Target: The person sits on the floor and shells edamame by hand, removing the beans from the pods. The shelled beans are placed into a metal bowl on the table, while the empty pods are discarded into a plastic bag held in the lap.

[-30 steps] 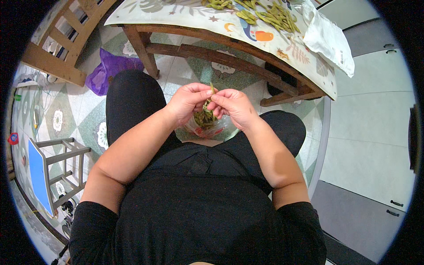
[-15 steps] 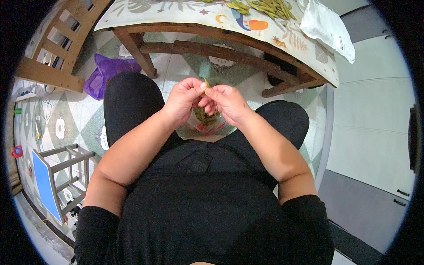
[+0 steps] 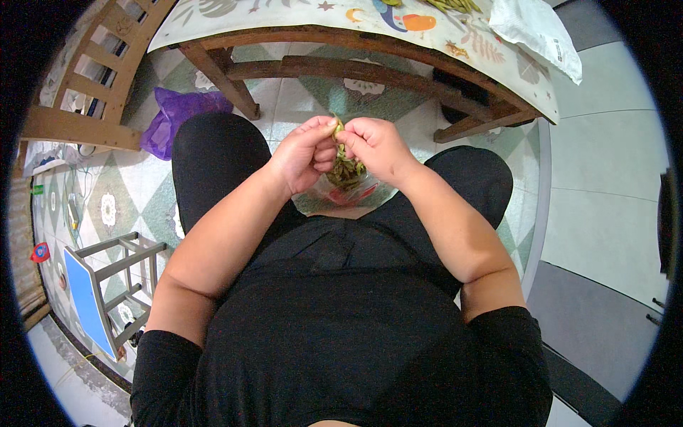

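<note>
Yellow-green in the head view, a small pod (image 3: 338,130) is pinched between the thumbs and fingers of the left hand (image 3: 306,155) and right hand (image 3: 377,148), which almost meet. Below, between black-clad knees (image 3: 472,181), loose pods (image 3: 347,173) fill clear plastic (image 3: 361,193). Ahead stands a wooden table (image 3: 313,34) under a patterned cloth (image 3: 267,20).

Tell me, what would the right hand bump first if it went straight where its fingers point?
The right hand would probably meet the green pod it seems to be pinching, then the left hand beyond, though depth is unclear.
</note>
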Tool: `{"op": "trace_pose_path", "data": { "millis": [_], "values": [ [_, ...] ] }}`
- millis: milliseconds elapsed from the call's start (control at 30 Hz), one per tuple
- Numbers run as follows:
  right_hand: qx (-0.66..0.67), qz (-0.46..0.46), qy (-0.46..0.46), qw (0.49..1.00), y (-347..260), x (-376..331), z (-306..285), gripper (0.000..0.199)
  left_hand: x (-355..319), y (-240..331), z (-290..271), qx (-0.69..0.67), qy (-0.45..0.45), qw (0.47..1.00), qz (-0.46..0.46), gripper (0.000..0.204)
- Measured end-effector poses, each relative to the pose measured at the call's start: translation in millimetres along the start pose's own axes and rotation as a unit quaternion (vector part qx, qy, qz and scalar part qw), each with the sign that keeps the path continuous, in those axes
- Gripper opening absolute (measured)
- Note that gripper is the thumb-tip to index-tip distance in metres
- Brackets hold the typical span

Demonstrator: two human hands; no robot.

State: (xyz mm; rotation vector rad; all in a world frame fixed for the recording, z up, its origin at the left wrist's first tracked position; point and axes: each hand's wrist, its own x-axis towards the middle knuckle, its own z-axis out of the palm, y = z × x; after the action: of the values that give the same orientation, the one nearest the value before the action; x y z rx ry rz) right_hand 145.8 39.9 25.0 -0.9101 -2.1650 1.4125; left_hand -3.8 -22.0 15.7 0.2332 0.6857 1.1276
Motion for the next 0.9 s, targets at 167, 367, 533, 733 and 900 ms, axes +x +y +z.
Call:
{"op": "trace_pose_path", "data": {
  "millis": [167, 367, 533, 733, 900],
  "values": [
    [-0.196, -0.076, 0.017, 0.978, -2.7, -3.2, -4.8, 0.021, -1.2, -3.5, 9.4, 0.021, 0.023, 0.999, -0.012, 0.01],
    [-0.083, -0.029, 0.048, 0.995, 3.7, -2.0, -1.3, 0.023, 1.0, -6.0, 9.0, 0.1, 0.004, 0.994, 0.041, 0.014],
    [0.073, 0.055, 0.02, 0.996, 3.7, -2.1, -0.4, 0.021, 4.5, -8.5, 3.4, 0.167, 0.046, 0.981, 0.083, 0.015],
    [-0.028, 0.063, 0.057, 0.996, 2.4, 0.0, 3.4, 0.022, 4.7, -9.9, 1.0, 0.183, 0.057, 0.979, 0.064, 0.016],
    [-0.134, 0.033, 0.041, 0.99, -4.5, 1.5, -2.8, 0.02, 2.1, -9.0, 5.3, 0.147, 0.055, 0.987, 0.033, 0.016]
  ]
}}
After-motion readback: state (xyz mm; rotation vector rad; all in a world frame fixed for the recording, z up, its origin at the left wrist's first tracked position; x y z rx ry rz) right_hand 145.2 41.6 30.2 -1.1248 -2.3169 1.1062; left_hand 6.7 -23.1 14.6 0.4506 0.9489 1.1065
